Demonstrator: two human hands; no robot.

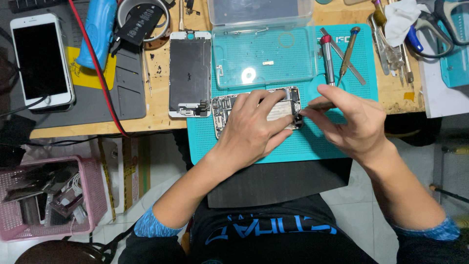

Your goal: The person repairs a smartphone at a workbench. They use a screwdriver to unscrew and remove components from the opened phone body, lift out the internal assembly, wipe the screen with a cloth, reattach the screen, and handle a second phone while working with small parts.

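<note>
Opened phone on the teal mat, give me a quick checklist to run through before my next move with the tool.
1. Opened phone held steady: ok, left hand presses flat on it.
2. Phone fully on teal mat: ok.
3. Tool gripped: ok, pinched in right hand fingers.
4. Tool tip seated at the phone's right edge: cannot tell, fingers hide it.
5. Detached screen panel out of the way: ok, lies left of the mat.
6. Spare screwdrivers within reach: ok, on the mat above.

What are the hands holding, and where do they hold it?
The left hand presses down on the opened phone, fingers spread over its middle. The right hand pinches a thin tool near its tip, at the phone's right end.
</note>
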